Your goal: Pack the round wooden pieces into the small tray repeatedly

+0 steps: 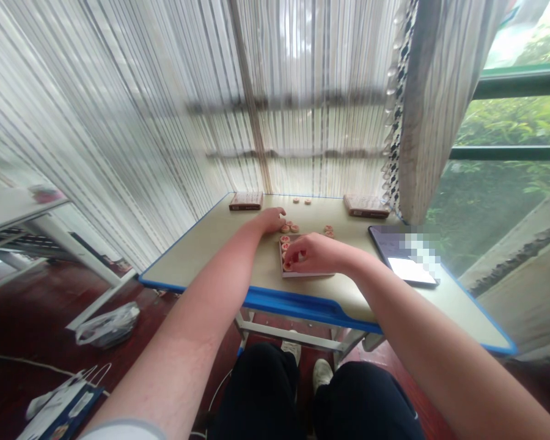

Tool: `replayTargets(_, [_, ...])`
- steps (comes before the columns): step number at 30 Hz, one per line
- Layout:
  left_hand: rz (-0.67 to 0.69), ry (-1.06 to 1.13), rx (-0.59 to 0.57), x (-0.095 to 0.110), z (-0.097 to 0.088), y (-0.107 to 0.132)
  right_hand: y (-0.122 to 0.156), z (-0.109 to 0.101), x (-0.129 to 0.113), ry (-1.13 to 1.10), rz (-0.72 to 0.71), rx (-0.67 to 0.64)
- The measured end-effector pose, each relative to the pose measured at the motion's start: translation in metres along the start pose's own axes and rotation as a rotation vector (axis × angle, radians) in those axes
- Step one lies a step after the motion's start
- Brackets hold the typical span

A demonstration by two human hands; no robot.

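My right hand [312,252] reaches into a shallow open box [308,275] near the table's front edge. Its thumb and fingertips close on a round Chinese chess piece [288,266] in the box's front left corner. More round pieces with red markings [285,239] line the box's left side; my hand hides much of the inside. My left hand [272,220] is just behind the box, fingers curved and apart, beside a small cluster of loose chess pieces [294,228]. Whether its fingertips touch them I cannot tell.
Several other pieces lie right of the cluster [329,231] and at the back edge [307,201]. Flat brown boxes stand at the back left [246,201] and back right [365,206]. A tablet [410,272] lies on the right of the blue-edged table [201,244].
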State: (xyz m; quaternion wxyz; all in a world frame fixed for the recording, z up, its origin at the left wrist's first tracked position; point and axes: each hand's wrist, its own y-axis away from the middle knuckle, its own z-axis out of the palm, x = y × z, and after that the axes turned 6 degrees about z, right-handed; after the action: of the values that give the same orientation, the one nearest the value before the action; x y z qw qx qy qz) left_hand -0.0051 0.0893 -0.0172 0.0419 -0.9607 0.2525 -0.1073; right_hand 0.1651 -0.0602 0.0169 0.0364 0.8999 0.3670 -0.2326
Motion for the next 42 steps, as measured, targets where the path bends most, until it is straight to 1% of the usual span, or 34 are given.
replayTargets(4, [0.003, 0.001, -0.021, 0.001, -0.001, 0.0, -0.001, 0.0, -0.001, 0.002, 0.019, -0.003])
replayTargets(9, [0.004, 0.025, -0.02, 0.001, 0.0, -0.001, 0.001, -0.003, -0.002, 0.011, 0.014, 0.01])
replayTargets(13, [-0.008, 0.065, 0.013, 0.003, -0.002, -0.002, 0.002, -0.007, -0.003, -0.012, 0.042, 0.041])
replayTargets(15, [-0.033, 0.134, -0.006, 0.003, -0.006, -0.001, 0.001, -0.008, -0.001, -0.007, 0.082, 0.089])
replayTargets(18, [-0.047, 0.255, -0.099, 0.0, -0.014, 0.004, -0.003, -0.007, 0.009, 0.038, 0.142, 0.208])
replayTargets(22, [0.016, 0.419, -0.185, -0.007, -0.02, 0.013, -0.009, -0.003, 0.024, 0.139, 0.253, 0.341])
replayTargets(25, [0.027, 0.447, -0.21, -0.008, -0.023, 0.017, -0.012, -0.003, 0.032, 0.191, 0.315, 0.422])
replayTargets(30, [0.049, 0.438, -0.205, -0.008, -0.024, 0.019, -0.015, -0.002, 0.039, 0.207, 0.34, 0.524])
replayTargets(34, [0.058, 0.448, -0.191, -0.009, -0.023, 0.017, -0.016, 0.0, 0.044, 0.205, 0.362, 0.52])
replayTargets(38, [0.03, 0.61, -0.133, -0.011, -0.021, 0.014, -0.019, 0.001, 0.046, 0.204, 0.369, 0.509])
replayTargets(40, [0.008, 0.685, -0.098, -0.01, -0.022, 0.013, -0.02, 0.002, 0.048, 0.204, 0.351, 0.528])
replayTargets(42, [0.019, 0.748, -0.1, -0.008, -0.025, 0.015, -0.022, 0.003, 0.049, 0.211, 0.332, 0.565])
